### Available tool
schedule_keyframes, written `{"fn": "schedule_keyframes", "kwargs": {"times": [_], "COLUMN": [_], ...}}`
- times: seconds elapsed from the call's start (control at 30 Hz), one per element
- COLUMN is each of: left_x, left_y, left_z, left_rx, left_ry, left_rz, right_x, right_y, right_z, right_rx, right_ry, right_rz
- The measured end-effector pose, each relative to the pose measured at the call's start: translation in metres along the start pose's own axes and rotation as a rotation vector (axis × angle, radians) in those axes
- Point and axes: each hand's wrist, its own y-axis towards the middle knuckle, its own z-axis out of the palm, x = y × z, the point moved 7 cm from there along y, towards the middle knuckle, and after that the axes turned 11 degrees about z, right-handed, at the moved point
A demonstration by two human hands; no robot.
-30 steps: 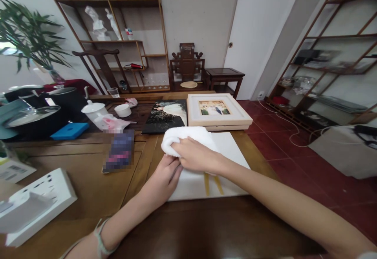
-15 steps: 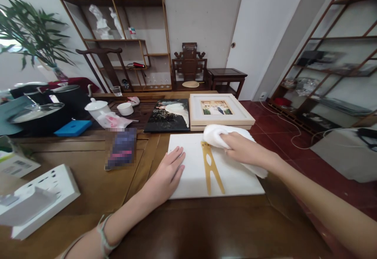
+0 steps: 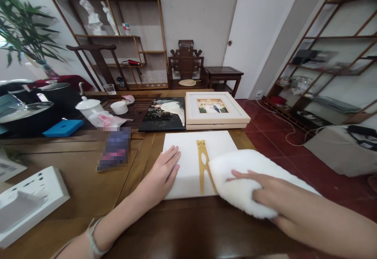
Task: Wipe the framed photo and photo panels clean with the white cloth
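A white flat board point(image 3: 185, 176) lies on the wooden table in front of me. On its face is a long yellow-brown shape point(image 3: 202, 161) with two legs, like a stand. My left hand point(image 3: 165, 172) rests flat on the board's left edge, fingers stretched out and slightly spread. In my right hand point(image 3: 259, 188) is a fluffy white cloth point(image 3: 241, 172), gripped by bent fingers. The cloth covers the board's right part and the lower end of one yellow leg, and spreads past the right edge.
Behind the board lie a dark wedding picture point(image 3: 165, 113) and a pale wooden frame point(image 3: 218, 123). To the left are a blue block point(image 3: 63, 128), a white teapot point(image 3: 90, 106), a white cup point(image 3: 119, 107), a black pan point(image 3: 26, 117) and a white plastic-like piece point(image 3: 32, 204).
My right hand has brought the cloth from the board's far edge down to its near right side. My left hand stays on the left edge. The view has shifted slightly.
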Motion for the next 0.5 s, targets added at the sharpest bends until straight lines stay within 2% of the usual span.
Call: {"fn": "schedule_keyframes", "kwargs": {"times": [0.2,0.3,0.4,0.5], "left_x": [0.000,0.001,0.001,0.001], "left_y": [0.001,0.001,0.001,0.000], "left_z": [0.001,0.001,0.001,0.001], "left_rx": [0.026,0.033,0.047,0.039], "left_ry": [0.008,-0.001,0.000,0.004], "left_rz": [-0.014,-0.025,-0.031,-0.025], "right_x": [-0.014,-0.014,-0.011,-0.004], "right_y": [0.072,0.094,0.093,0.066], "right_z": [-0.019,-0.026,-0.028,-0.023], "right_rx": [-0.140,-0.194,-0.175,-0.083], "right_ry": [-0.074,-0.114,-0.129,-0.106], "right_rz": [0.012,0.031,0.053,0.051]}}
